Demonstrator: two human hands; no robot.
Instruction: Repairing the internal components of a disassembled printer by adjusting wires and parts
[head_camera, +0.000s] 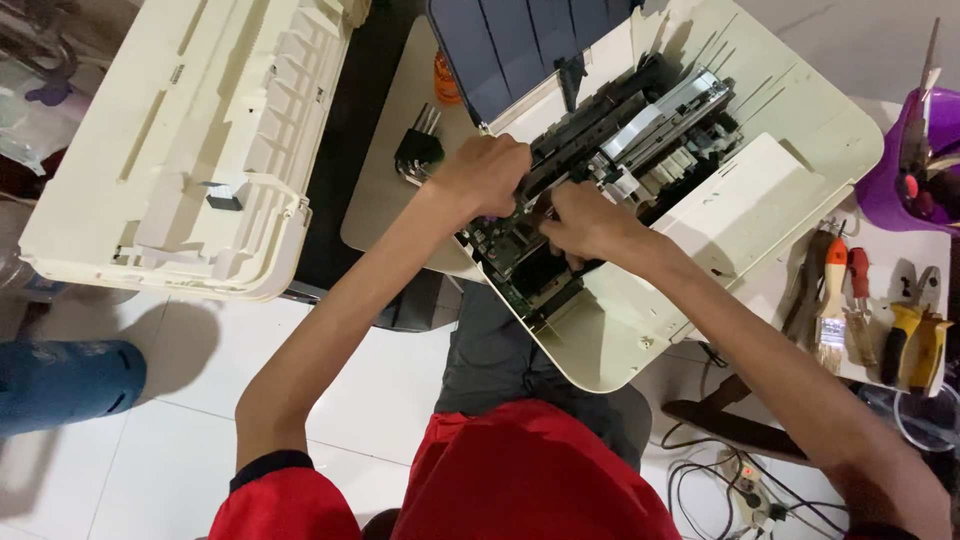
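Much of the work is hidden: both hands are sunk into the open body of a cream-coloured printer (780, 150) with its cover off, and the fingertips of each are lost among the parts. The left hand (487, 175) is closed in a fist over the end of a dark bar of the printer's inner mechanism (640, 130), knuckles up. The right hand (585, 222) lies just beside it, nearly touching, fingers curled down onto the green circuit board (510, 255) at the near left of the opening; whether it pinches anything there cannot be told. The printer lies on a low pale table (385, 190), and its near corner juts out over the person's lap. A dark blue-grey panel (510, 45) stands up at the far side, its top cut off by the picture edge. The removed cream cover (170, 150) lies upside down to the left, ribs showing. A set of hex keys (420, 150) lies on the table left of the left hand. At far right a purple tub (885, 195) (partly out of view) holds scissors and other tools too crowded to tell apart. Near it, on a white surface, lie a paintbrush (830, 300), a red-handled screwdriver (858, 275) and yellow-handled pliers (915, 340). Cables and a power strip (745, 490) lie on the tiled floor, near right.
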